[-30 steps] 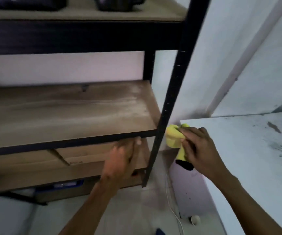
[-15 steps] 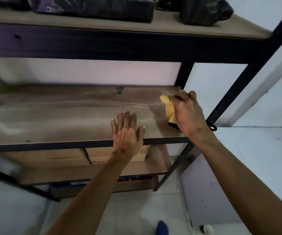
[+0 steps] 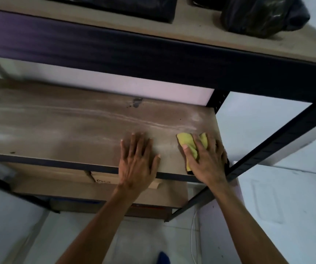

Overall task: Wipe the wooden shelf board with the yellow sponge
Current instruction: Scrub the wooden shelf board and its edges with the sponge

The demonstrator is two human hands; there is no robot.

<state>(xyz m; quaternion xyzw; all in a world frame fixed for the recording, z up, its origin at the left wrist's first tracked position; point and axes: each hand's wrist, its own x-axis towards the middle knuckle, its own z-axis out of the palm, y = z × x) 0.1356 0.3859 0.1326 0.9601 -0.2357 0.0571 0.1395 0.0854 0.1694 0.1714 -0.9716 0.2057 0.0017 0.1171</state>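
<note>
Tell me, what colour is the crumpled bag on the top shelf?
Glossy black plastic bag, clearest in the head view.

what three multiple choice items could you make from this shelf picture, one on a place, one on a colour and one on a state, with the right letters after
1. Where on the middle shelf board is the sponge?
A. far left end
B. near the right front corner
C. at the back wall

2. What colour is the bag on the upper shelf?
A. black
B. red
C. white

3. How is the left hand placed?
A. closed in a fist on the sponge
B. hanging clear below the rack
C. flat on the board, fingers spread

Answers:
1 B, the sponge lies under the right hand close to the front right post.
2 A, the bag looks glossy black.
3 C, the palm rests open at the board's front edge and holds nothing.
</note>
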